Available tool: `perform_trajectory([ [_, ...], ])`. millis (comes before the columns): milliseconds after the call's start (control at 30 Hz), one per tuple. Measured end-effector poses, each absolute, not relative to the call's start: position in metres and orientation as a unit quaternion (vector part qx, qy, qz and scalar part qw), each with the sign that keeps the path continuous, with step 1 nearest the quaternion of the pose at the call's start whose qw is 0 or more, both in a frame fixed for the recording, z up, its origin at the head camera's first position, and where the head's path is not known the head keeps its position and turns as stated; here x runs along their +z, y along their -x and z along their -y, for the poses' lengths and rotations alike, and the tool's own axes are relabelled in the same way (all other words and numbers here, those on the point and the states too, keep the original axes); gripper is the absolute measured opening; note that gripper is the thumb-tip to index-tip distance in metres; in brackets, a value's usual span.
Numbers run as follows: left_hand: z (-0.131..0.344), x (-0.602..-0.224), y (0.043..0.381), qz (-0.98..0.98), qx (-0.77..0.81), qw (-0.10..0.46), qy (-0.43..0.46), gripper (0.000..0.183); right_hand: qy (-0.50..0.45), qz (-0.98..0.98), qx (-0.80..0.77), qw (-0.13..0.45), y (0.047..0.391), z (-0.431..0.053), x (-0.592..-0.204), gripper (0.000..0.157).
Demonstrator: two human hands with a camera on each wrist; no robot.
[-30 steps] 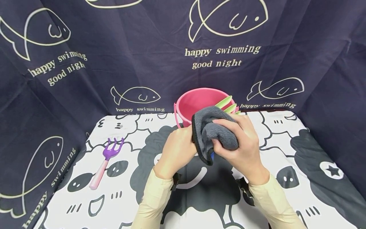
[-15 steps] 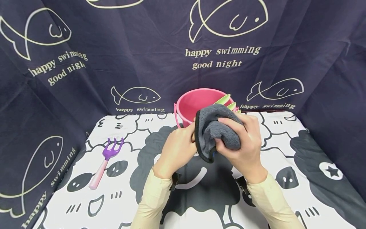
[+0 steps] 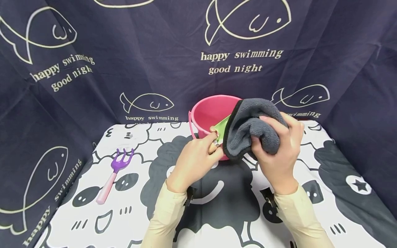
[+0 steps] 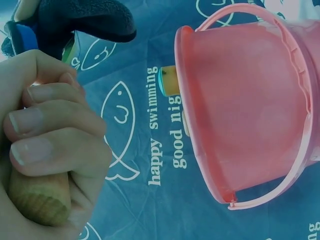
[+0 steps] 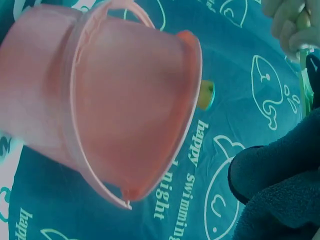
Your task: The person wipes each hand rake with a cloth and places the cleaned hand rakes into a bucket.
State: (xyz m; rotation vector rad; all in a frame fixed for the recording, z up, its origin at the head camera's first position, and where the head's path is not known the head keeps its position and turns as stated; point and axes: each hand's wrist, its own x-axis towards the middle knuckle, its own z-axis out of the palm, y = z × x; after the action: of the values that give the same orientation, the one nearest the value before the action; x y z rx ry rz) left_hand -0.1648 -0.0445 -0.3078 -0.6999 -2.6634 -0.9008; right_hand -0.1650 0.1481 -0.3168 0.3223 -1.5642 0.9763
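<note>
My left hand [image 3: 193, 163] grips the wooden handle [image 4: 42, 197] of a green garden fork [image 3: 221, 129]. Its fingers are curled round the handle, whose butt end shows in the left wrist view. In the head view my right hand [image 3: 280, 148] clutches a bunched grey towel [image 3: 248, 129] with a black border. The towel wraps the fork's outer part and hides its prongs; the green part nearest the handle is bare. Both hands are raised in front of a pink bucket [image 3: 211, 111], and the towel overlaps its right side.
A purple toy fork [image 3: 119, 164] with a pink handle lies on the sheep-print cloth at the left. Inside the bucket, a yellowish handle end [image 4: 170, 80] sticks out past the rim. Dark fish-print cloth walls [image 3: 167, 65] stand behind and at both sides.
My right hand and the towel have shifted right and up, baring the fork's green base. The prong tips that stuck out past the towel are now covered. My left hand has barely moved.
</note>
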Motion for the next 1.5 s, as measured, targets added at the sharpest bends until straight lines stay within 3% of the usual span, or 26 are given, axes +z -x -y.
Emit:
perform_trajectory([
  [333, 0.046, -0.309, 0.165, 0.914, -0.311, 0.107, 0.239, 0.017, -0.102, 0.677, 0.436, 0.585, 0.166, -0.159, -0.314, 0.054],
  [767, 0.047, -0.311, 0.169, 0.911, -0.331, 0.1, 0.223, 0.014, -0.089, 0.677, 0.443, 0.581, 0.163, -0.162, -0.309, 0.047],
  [1133, 0.048, -0.309, 0.171, 0.905, -0.366, 0.106, 0.188, 0.019, -0.078, 0.617, 0.464, 0.631, 0.156, -0.154, -0.299, 0.066],
  [1233, 0.049, -0.309, 0.171, 0.901, -0.376, 0.107, 0.186, 0.013, -0.076, 0.598, 0.464, 0.649, 0.154, -0.154, -0.296, 0.07],
  [1333, 0.048, -0.309, 0.172, 0.899, -0.376, 0.121, 0.191, 0.009, -0.077, 0.58, 0.466, 0.664, 0.152, -0.154, -0.294, 0.07],
  [1500, 0.048, -0.311, 0.171, 0.9, -0.356, 0.156, 0.196, 0.017, -0.086, 0.559, 0.469, 0.679, 0.144, -0.148, -0.293, 0.072],
])
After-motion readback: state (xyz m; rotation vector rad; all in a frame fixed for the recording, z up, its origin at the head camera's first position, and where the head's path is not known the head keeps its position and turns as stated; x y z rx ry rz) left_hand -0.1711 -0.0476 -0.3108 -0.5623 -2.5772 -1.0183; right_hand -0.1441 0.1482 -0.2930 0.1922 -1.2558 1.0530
